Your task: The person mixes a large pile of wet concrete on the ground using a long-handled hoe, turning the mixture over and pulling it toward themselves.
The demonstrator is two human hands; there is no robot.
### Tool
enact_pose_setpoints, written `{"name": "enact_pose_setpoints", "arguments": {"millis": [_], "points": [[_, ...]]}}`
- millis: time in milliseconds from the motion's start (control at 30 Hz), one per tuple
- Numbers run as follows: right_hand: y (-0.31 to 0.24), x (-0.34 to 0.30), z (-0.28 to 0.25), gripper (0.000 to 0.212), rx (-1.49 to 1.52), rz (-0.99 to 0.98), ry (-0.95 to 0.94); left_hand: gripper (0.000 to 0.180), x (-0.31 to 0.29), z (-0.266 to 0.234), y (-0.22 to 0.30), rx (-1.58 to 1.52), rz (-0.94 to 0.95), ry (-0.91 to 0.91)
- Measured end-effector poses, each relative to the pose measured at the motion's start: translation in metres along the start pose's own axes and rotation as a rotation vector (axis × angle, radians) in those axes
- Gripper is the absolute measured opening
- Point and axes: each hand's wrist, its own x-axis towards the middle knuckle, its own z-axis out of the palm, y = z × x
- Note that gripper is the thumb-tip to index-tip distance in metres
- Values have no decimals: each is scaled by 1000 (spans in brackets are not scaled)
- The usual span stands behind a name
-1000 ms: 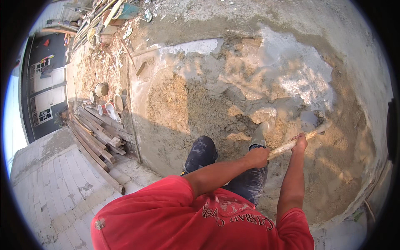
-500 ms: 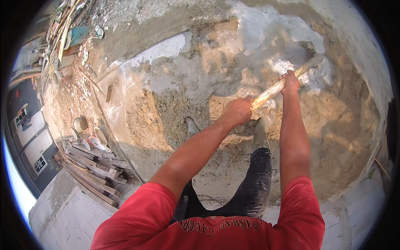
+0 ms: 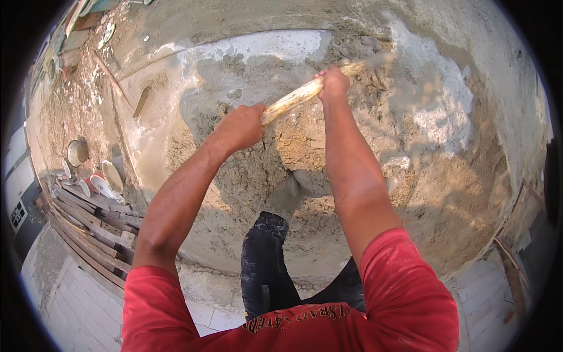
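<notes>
A dark trouser leg stands nearest me at six o'clock, below gritty wet mud. At eleven, the left hand is clamped around a wooden handle, which slants across twelve. At one, the right hand grips it too, fingers wrapped. Beyond, a whitish patch spreads at twelve.
</notes>
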Motion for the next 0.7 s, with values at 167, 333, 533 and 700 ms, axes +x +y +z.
{"name": "enact_pose_setpoints", "arguments": {"millis": [167,333,533,700], "points": [[113,-103,9,13,-152,232,-187,26,-141,49,-52,-40,-278,63],[177,-227,-78,27,-306,300,-343,29,-297,158,-34,-249,-534,29],[105,-276,-166,28,-287,317,-216,26,-347,217,48,-361,-480,42],[-43,-127,-145,33,-419,-129,-96,35,-140,214,116,-510,-242,-3]]}}
